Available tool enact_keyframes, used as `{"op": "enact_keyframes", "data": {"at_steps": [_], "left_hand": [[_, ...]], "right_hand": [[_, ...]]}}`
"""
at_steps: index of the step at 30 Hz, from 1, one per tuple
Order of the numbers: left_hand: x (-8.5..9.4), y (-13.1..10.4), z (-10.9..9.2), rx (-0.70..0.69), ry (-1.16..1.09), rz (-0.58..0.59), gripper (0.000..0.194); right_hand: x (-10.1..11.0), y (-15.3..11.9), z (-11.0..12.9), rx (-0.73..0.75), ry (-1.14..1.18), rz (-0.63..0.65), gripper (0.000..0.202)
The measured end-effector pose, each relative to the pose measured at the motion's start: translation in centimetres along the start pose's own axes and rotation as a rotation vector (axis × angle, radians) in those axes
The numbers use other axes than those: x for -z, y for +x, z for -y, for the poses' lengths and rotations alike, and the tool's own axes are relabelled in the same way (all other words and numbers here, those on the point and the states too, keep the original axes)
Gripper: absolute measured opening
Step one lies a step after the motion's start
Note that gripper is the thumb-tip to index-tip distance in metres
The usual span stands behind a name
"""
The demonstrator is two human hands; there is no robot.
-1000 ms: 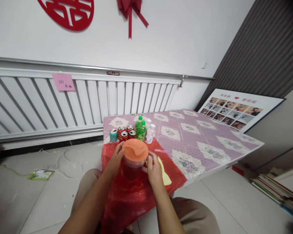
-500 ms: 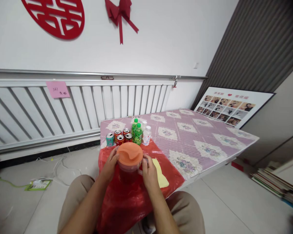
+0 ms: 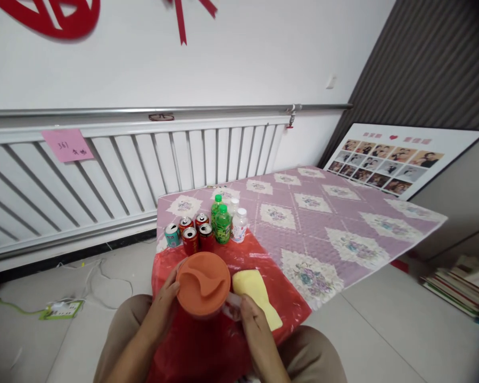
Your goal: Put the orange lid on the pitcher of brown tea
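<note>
A clear pitcher with a round orange lid (image 3: 203, 284) is held over the red plastic sheet (image 3: 183, 351), its lid facing up at me. My left hand (image 3: 164, 303) wraps the left side of the pitcher, the fingers partly hidden behind it. On the other side my right hand (image 3: 256, 322) grips the see-through handle (image 3: 233, 307). A folded yellow cloth (image 3: 259, 295) lies on the sheet just beyond my right hand. Hidden by the lid and hands is most of the pitcher's body.
Opened red cans (image 3: 190, 241) and a teal can (image 3: 172, 235) stand beyond the pitcher. Beside them are green-capped bottles (image 3: 222, 226) and white-capped bottles (image 3: 239, 225). A floral cover (image 3: 279, 213) spreads over the table. The radiator (image 3: 143, 165) runs along the wall; cables (image 3: 99, 282) lie on the floor.
The pitcher has come closer to me and its lid has turned. My right hand has shifted outward along with the handle. The camera view has tipped down slightly.
</note>
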State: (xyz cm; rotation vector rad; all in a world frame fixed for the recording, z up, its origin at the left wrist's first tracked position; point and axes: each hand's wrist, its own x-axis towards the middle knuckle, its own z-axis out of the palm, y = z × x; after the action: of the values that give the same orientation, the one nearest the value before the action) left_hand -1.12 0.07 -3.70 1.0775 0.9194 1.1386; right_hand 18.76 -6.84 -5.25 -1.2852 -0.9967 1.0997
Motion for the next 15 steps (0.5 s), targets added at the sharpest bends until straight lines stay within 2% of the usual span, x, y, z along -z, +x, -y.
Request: {"op": "enact_keyframes", "data": {"at_steps": [2,8,12,15], "left_hand": [[-0.1,-0.2,0.1,0.060,-0.071,0.002,0.064],[0.7,-1.3,-0.1,0.216,-0.157,-0.155,0.064],[0.7,-2.3,-1.8,0.230,-0.187,-0.226,0.068],[-0.2,-2.4,-3.8,0.211,-0.170,-0.247,0.069]], "right_hand": [[-0.4,0.1,0.0,-0.039,0.026,0.015,0.057],[-1.2,-0.2,1.0,-0.101,0.037,0.172,0.058],[-0.5,-0.1,2.6,-0.097,0.064,0.257,0.059],[0.2,0.6,4.0,-0.057,0.086,0.267,0.053]]}}
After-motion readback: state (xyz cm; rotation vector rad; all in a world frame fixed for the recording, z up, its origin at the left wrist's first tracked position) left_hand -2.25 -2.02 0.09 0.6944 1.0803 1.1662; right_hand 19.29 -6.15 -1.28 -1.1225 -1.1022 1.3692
